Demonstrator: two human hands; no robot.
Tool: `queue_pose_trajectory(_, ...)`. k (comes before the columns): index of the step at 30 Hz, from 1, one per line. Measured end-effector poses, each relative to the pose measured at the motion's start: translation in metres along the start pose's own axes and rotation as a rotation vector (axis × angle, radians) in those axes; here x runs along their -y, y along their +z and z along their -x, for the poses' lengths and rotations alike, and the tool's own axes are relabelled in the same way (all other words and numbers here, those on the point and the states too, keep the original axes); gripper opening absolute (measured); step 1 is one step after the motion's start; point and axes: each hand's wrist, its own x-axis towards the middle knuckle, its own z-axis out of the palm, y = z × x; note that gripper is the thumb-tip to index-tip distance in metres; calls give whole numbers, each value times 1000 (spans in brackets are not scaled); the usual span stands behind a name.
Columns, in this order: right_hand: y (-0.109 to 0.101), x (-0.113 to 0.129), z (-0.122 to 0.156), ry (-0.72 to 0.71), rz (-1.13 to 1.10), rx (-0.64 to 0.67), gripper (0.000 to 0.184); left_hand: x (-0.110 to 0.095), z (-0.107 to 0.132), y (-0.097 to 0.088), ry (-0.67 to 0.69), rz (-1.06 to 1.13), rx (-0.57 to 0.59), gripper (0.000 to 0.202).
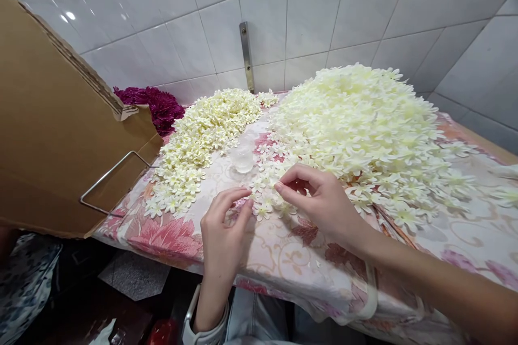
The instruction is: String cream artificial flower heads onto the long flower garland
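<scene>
Above the front of the flowered tablecloth point(279, 259), my two hands face each other, a short gap between their fingertips. My right hand point(319, 199) pinches thumb and forefinger at a small white artificial flower, low over the loose blossoms. The fingers of my left hand point(224, 221) curl toward its thumb; whatever lies between those tips is too small to make out. Just beyond my hands stands a small clear cup-like piece point(243, 159). A large pile of white artificial flowers point(360, 118) spreads to the right, and a yellower flower pile point(206, 129) runs along the left.
At the left, a cardboard box point(68, 135) rises beside a bent metal wire point(109, 178). Dark purple flowers point(154, 105) lie behind it. Against the tiled wall point(315, 5) is a metal bracket point(246, 56). Thin brown sticks point(392, 223) lie partly under the white pile.
</scene>
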Motion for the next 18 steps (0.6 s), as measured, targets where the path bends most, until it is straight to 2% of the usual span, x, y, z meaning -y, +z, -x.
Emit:
queue_pose_trajectory(5,0,2,4,-12,-108,158,12,-3,3,4,-54,125,115,14)
queue_pose_trajectory(8,0,4,5,11,-141,192,13,-4,5,6,-73,161,107,13)
queue_pose_trajectory(14,-2,6,4,180,-161,322,17,0,10,5,125,25,56,12)
queue_pose_trajectory(18,-1,3,3,198,-201,324,14,1,13,5,190,-62,-34,10)
